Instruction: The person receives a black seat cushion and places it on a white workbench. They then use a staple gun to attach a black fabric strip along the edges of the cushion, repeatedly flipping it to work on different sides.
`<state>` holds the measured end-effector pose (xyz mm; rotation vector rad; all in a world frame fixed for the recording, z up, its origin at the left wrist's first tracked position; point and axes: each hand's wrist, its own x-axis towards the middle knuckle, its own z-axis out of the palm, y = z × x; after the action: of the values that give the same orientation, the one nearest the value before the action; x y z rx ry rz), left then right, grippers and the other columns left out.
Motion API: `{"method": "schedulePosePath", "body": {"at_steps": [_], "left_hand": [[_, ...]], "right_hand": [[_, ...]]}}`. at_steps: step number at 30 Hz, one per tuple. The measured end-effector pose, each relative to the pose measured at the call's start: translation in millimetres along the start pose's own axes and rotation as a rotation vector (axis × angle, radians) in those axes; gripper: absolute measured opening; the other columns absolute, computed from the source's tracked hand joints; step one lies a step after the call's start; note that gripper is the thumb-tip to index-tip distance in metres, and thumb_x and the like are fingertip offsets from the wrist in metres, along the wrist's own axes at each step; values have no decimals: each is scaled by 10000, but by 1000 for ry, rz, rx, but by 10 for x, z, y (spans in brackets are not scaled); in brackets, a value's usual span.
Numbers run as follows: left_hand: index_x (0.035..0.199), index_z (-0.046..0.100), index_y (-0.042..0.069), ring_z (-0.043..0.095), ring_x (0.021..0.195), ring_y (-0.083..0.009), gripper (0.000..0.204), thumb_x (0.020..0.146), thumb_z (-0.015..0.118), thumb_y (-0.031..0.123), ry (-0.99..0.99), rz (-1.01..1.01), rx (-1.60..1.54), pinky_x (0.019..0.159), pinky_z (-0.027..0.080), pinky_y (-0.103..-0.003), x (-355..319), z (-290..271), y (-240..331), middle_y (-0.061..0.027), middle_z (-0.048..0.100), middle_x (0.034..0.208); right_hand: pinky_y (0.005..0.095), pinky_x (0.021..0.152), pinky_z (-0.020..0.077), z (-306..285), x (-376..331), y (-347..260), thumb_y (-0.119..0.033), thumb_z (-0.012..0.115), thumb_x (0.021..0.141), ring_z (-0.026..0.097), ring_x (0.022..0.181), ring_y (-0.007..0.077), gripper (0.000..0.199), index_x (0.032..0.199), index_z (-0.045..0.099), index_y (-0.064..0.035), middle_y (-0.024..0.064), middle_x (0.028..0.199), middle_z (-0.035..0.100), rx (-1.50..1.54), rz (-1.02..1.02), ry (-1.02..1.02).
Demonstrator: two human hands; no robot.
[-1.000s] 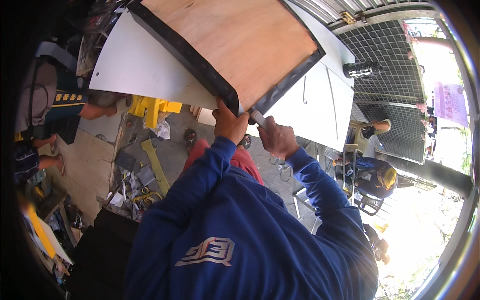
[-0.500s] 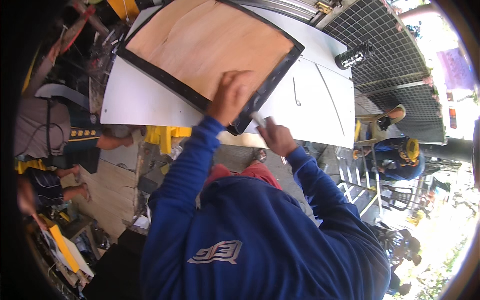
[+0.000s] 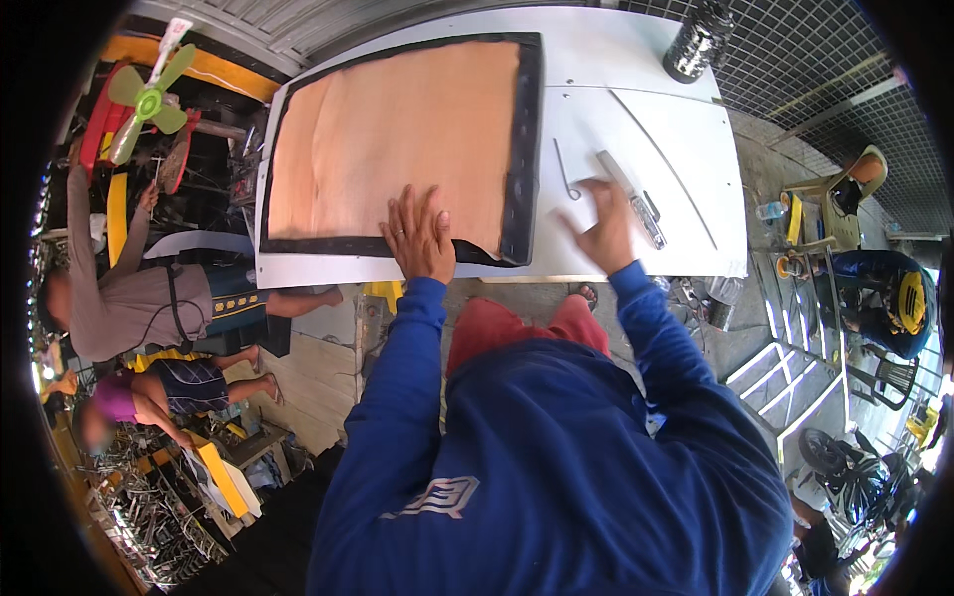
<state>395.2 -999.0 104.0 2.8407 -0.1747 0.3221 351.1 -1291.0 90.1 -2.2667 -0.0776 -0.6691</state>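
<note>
A thin plywood panel lies on the white table, with black sheet material folded over its edges. My left hand rests flat on the panel's near edge, fingers spread. My right hand, partly blurred, hovers over the table right of the panel, thumb and fingers apart, nothing seen in it. Close beside it is a long silver hand tool, whose exact kind I cannot make out. A thin hooked metal rod lies between the panel and that tool.
The white table carries a dark shiny container at its far right corner and a long thin dark strip or line. A green-bladed fan stands far left. People work at both sides; a pale metal frame stands right.
The panel now sits squarer to me. My left hand has flattened on its near edge. My right hand has moved right, away from the panel's corner, and let go of the silver tool.
</note>
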Motion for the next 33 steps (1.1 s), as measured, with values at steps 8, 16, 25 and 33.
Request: {"method": "schedulePosePath", "body": {"at_steps": [8, 16, 25, 33], "left_hand": [[1197, 681, 162, 361, 1433, -387, 349, 903, 711, 349, -210, 417, -627, 1182, 189, -609, 117, -172, 437, -111, 540, 1435], [875, 681, 149, 306, 1474, -383, 309, 849, 736, 452, -471, 955, -484, 1157, 95, -713, 575, -75, 476, 5, 566, 1417], [824, 656, 133, 360, 1457, -365, 268, 897, 689, 388, -384, 939, -490, 1132, 69, -755, 516, 237, 486, 56, 611, 1364], [999, 609, 154, 419, 1419, -351, 319, 840, 762, 385, -355, 885, -568, 1147, 146, -705, 554, 262, 499, 18, 623, 1342]], "right_hand": [[408, 980, 515, 190, -440, -723, -89, 845, 749, 585, 1204, 369, 231, 936, 721, -33, 182, 1296, 573, 379, 286, -17], [410, 991, 518, 449, -584, -867, -104, 721, 902, 618, 1210, 331, 140, 982, 734, 10, 170, 1294, 608, 389, 483, 206], [374, 890, 530, 851, -613, -1042, -128, 677, 930, 686, 1026, 284, 131, 948, 710, -2, 167, 1188, 693, 174, 553, 561], [373, 900, 547, 774, -446, -1071, -43, 718, 877, 675, 1053, 277, 448, 1295, 557, -23, 191, 1145, 682, 474, 606, 660]]}}
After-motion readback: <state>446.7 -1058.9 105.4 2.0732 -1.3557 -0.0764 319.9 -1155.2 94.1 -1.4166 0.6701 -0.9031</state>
